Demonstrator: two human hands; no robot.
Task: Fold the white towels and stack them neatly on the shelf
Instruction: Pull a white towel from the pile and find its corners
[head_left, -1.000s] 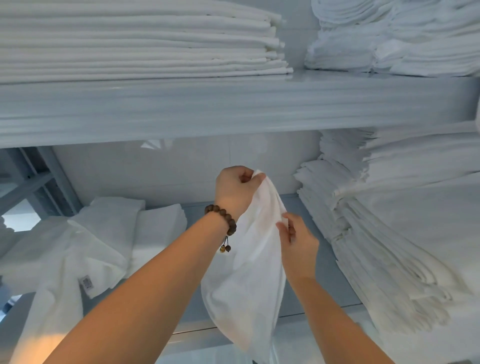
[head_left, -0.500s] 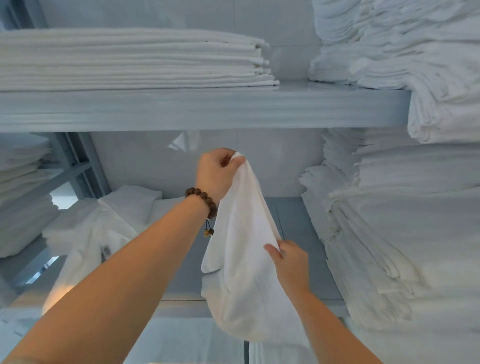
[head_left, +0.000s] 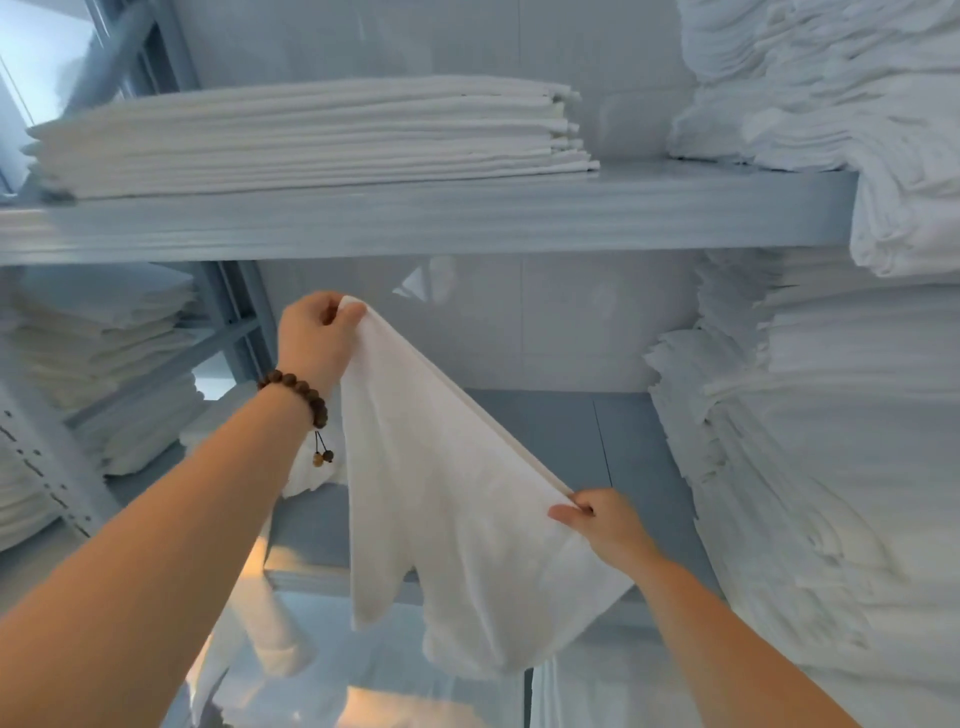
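Hanging between higher left hand and lower right hand, white towel

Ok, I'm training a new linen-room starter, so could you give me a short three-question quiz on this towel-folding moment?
1. True or false: the left hand grips the towel higher than the right hand does.
2. The beaded bracelet sits on: A) the left wrist, B) the right wrist, C) neither wrist.
3. In a few words: what lies on the upper shelf, above the left hand?

Key: 1 true. 2 A. 3 a flat folded stack of white linen.
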